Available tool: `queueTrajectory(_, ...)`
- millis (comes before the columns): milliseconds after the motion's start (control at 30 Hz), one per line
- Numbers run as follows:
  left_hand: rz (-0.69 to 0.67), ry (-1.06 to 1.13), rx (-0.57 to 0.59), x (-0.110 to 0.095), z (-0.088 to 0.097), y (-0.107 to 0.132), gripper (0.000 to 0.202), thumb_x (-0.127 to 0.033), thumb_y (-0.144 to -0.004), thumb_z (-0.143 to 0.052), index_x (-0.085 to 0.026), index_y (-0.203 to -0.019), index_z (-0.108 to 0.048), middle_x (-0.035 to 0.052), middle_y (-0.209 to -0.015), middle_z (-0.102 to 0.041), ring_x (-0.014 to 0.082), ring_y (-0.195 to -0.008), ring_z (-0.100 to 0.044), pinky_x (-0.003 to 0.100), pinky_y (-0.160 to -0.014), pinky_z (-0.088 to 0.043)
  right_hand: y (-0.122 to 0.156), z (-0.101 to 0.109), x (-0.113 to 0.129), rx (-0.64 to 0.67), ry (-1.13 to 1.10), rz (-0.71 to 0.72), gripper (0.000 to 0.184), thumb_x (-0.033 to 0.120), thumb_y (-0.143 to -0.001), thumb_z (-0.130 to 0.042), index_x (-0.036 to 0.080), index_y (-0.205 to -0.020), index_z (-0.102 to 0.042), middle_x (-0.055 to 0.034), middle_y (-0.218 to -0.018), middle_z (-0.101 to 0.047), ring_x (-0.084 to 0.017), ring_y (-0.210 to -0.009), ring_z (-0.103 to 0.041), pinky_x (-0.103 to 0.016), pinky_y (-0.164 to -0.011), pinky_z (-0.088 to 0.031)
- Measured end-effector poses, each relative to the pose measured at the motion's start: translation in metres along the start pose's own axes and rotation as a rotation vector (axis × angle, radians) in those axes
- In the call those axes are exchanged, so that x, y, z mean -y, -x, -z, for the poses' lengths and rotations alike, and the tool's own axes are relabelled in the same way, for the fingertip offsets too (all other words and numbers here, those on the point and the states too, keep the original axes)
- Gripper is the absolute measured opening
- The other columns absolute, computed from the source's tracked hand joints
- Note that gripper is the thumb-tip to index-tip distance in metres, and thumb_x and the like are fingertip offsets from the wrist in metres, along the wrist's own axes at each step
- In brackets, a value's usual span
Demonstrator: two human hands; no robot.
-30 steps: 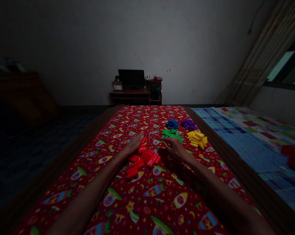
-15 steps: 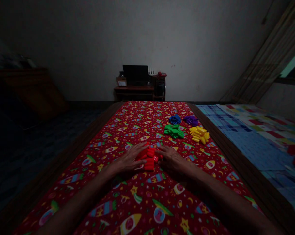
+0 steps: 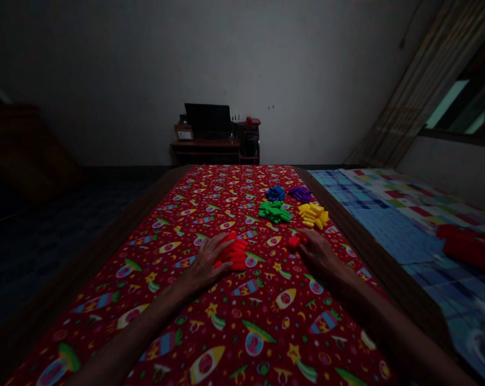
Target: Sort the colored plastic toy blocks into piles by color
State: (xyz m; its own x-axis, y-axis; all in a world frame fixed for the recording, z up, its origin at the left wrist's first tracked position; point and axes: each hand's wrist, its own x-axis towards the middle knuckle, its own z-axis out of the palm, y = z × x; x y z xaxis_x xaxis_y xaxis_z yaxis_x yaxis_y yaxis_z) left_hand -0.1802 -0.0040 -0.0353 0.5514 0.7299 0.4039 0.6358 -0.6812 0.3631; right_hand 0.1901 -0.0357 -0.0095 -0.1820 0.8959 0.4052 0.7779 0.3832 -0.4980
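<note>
On the patterned red cloth, my left hand (image 3: 210,258) rests against a pile of red stick-like plastic pieces (image 3: 237,254). Its fingers and thumb are spread apart, touching the pile's left side. Farther right, my right hand (image 3: 318,250) has its fingers bent round a few red plastic pieces (image 3: 295,241); the fingers partly hide them. Beyond that hand lies a heap of yellow pieces (image 3: 313,215), with green pieces (image 3: 273,212) to its left. Behind these are blue pieces (image 3: 275,193) and purple pieces (image 3: 300,194).
The red cloth (image 3: 262,321) with rockets and stars covers a long table with dark brown edges (image 3: 399,279). To the right, a bed (image 3: 367,209) with checked covers holds a red bundle (image 3: 470,249). A desk with a monitor (image 3: 207,121) stands at the wall.
My right hand has moved right, away from the pile, with a few red pieces in it. My left hand stays at the remaining red pieces. The camera view has turned slightly right.
</note>
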Motion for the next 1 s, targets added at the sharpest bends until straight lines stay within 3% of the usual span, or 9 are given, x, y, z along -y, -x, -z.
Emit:
queueTrajectory(200,-0.078,-0.027,-0.106,-0.004,0.006,0.0,0.042,-0.038,-0.096,-0.043,-0.026,-0.136,-0.049,0.0107,-0.142,-0.05,0.0269,-0.134,-0.042,0.054,-0.113,-0.029,0.005,0.006,-0.014,-0.1,-0.053,-0.008,0.037,0.025,-0.084,-0.054,0.017,-0.118,-0.065,-0.0119,-0.111,-0.069,-0.026,-0.102,-0.064,-0.042,-0.088,-0.051)
queueTrajectory(333,-0.072,-0.073,-0.197,-0.039,0.009,-0.005,0.037,-0.033,-0.097,-0.042,-0.024,-0.132,-0.052,0.01,-0.136,-0.056,0.0252,-0.131,-0.044,0.054,-0.114,-0.027,0.003,-0.008,0.019,-0.103,-0.13,0.108,0.037,0.028,-0.087,-0.056,0.02,-0.123,-0.063,-0.0114,-0.115,-0.068,-0.025,-0.103,-0.065,-0.041,-0.087,-0.054)
queueTrajectory(433,-0.041,-0.089,-0.146,-0.071,0.005,-0.012,0.037,-0.041,-0.094,-0.051,-0.023,-0.124,-0.058,0.0088,-0.123,-0.065,0.0258,-0.121,-0.053,0.055,-0.112,-0.03,-0.001,-0.027,0.053,-0.098,-0.134,0.321,0.041,0.025,-0.089,-0.056,0.024,-0.129,-0.058,-0.0125,-0.124,-0.064,-0.025,-0.112,-0.062,-0.042,-0.092,-0.053)
queueTrajectory(600,-0.005,-0.058,-0.12,-0.09,0.002,-0.017,0.022,-0.041,-0.084,-0.065,-0.02,-0.09,-0.07,0.0072,-0.102,-0.071,0.0245,-0.102,-0.062,0.052,-0.105,-0.039,-0.009,-0.055,0.081,-0.064,-0.069,0.527,0.047,0.02,-0.09,-0.055,0.024,-0.137,-0.051,-0.0151,-0.13,-0.059,-0.025,-0.114,-0.059,-0.042,-0.091,-0.054)
queueTrajectory(733,-0.003,-0.104,-0.141,-0.087,0.006,-0.016,0.012,-0.031,-0.08,-0.069,-0.019,-0.084,-0.07,0.0063,-0.101,-0.072,0.0257,-0.103,-0.062,0.054,-0.104,-0.038,-0.012,-0.056,0.071,-0.097,-0.016,0.494,0.045,0.023,-0.089,-0.057,0.022,-0.134,-0.053,-0.0154,-0.125,-0.061,-0.026,-0.111,-0.06,-0.042,-0.089,-0.054)
queueTrajectory(1000,-0.031,-0.165,-0.155,-0.073,0.014,-0.01,0.014,-0.031,-0.084,-0.065,-0.02,-0.092,-0.069,0.008,-0.109,-0.068,0.0272,-0.115,-0.056,0.056,-0.108,-0.034,-0.001,-0.016,0.002,-0.128,0.267,0.104,0.029,0.03,-0.088,-0.053,0.015,-0.111,-0.064,-0.0177,-0.111,-0.064,-0.03,-0.099,-0.061,-0.045,-0.083,-0.052)
